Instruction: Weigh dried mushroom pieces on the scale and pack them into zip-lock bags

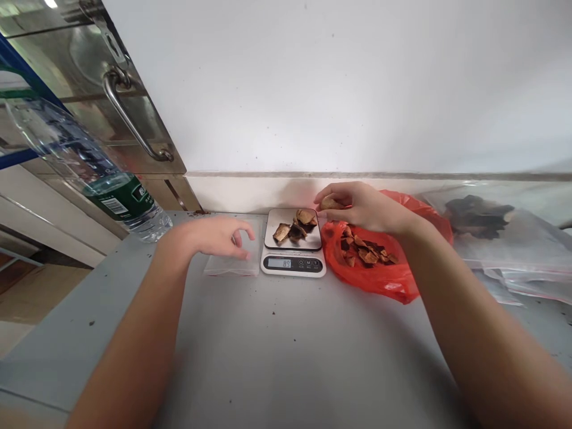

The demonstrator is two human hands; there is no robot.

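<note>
A small white digital scale (294, 271) stands on the grey table, its lit display reading what looks like 89. Several curled brown pieces of dried peel (295, 229) lie on its metal plate. To the right, an open red plastic bag (393, 286) holds more such pieces. My right hand (357, 205) is above the bag's left edge, beside the scale, with a tan piece of dried peel (331, 202) in its fingers. My left hand (218, 238) hovers with fingers apart and nothing in them over a clear zip bag (232, 265) lying flat left of the scale.
A large water bottle (120, 190) with a green label stands at the left edge of the table. More clear zip bags (531, 256), one with dark dried pieces (478, 214), lie at the right. A white wall (339, 89) rises directly behind; a metal door handle (134, 125) is at left.
</note>
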